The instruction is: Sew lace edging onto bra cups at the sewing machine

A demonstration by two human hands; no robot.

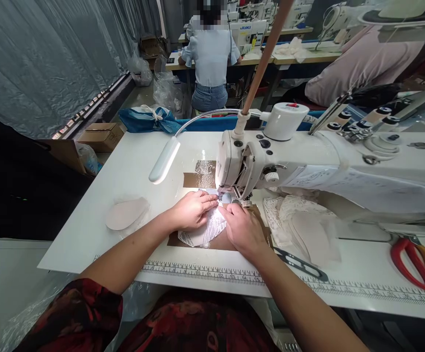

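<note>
A white lace fabric piece (pixel 214 229) lies under the needle area of a white sewing machine (pixel 289 161). My left hand (pixel 192 210) rests flat on its left side, with the fingers stretched toward the presser foot. On the right, my right hand (pixel 244 230) is closed, its thumb and forefinger at the edge of the lace close to the needle. The very tips of the fingers and the stitching spot are partly hidden. Brown tape (pixel 221 242) covers the bed beneath the fabric.
Pale cup-shaped pieces (pixel 126 214) lie left, and lace pieces (pixel 302 227) right. Red-and-orange-handled scissors (pixel 415 264) and a dark slotted metal tool (pixel 302 265) lie at right. A lamp (pixel 164 160) hangs over the table; a printed ruler (pixel 205 274) runs along its front. Co-workers sit beyond.
</note>
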